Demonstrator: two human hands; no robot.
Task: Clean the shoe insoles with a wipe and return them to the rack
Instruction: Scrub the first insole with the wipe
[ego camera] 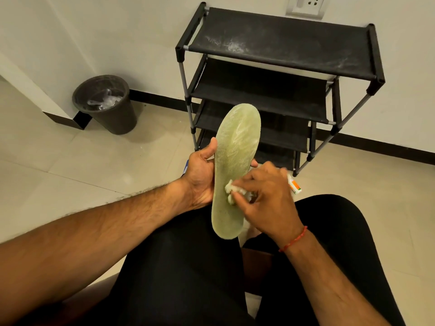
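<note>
insole looks light, bendy; left hand grips its mid edges, right hand pinches wipe on it

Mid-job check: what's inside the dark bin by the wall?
Crumpled clear plastic lies inside the bin, filling most of the opening that shows. Anything beneath that plastic, and the bin's bottom, is covered, so I can't say what else it holds.

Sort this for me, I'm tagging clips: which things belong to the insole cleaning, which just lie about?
In the job: green insole, wipe, black rack, left hand, right hand.
Lying about: waste bin, wall socket, orange-and-white packet.
</note>
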